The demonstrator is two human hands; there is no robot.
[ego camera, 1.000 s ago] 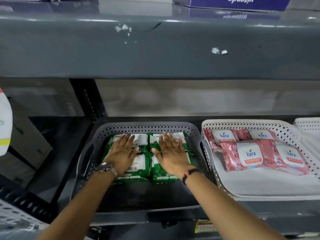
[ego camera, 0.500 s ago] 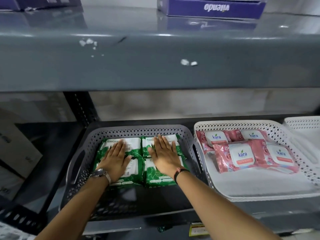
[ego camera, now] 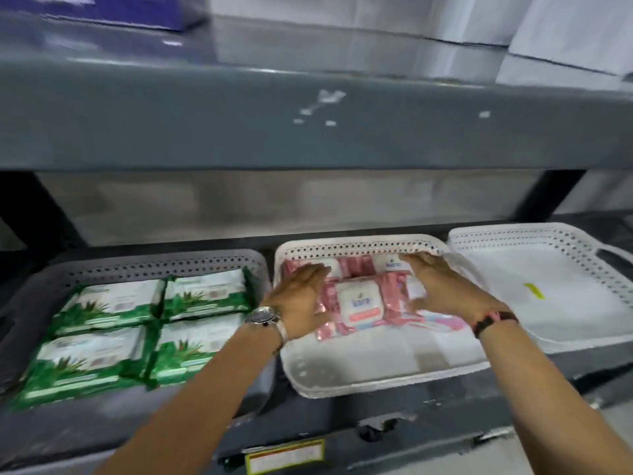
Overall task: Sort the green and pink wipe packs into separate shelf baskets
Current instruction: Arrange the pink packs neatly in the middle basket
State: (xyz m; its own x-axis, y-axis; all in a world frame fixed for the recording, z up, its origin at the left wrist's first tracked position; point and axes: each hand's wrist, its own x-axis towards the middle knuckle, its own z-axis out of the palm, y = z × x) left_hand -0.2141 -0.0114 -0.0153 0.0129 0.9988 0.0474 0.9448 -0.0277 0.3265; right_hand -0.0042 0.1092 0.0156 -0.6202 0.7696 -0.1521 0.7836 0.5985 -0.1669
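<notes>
Several green wipe packs [ego camera: 202, 296] lie flat in a grid inside the grey basket [ego camera: 154, 264] on the left. Pink wipe packs [ego camera: 359, 301] lie bunched at the back of the white basket [ego camera: 359, 246] in the middle. My left hand [ego camera: 298, 296] rests against the left side of the pink bunch, fingers straight. On the bunch's right side sits my right hand [ego camera: 442, 289], palm inward, fingers reaching the basket's back rim. Both hands flank the packs without lifting them. The frame is motion-blurred.
A second white basket [ego camera: 548, 234] stands at the right with a small yellow strip [ego camera: 534, 291] in it. The grey upper shelf's edge [ego camera: 308, 132] hangs low over the baskets. A purple box [ego camera: 120, 12] and white boxes [ego camera: 565, 32] sit on top.
Both hands left the green packs in the grey basket and moved right to the pink packs in the white basket. The view swung right too.
</notes>
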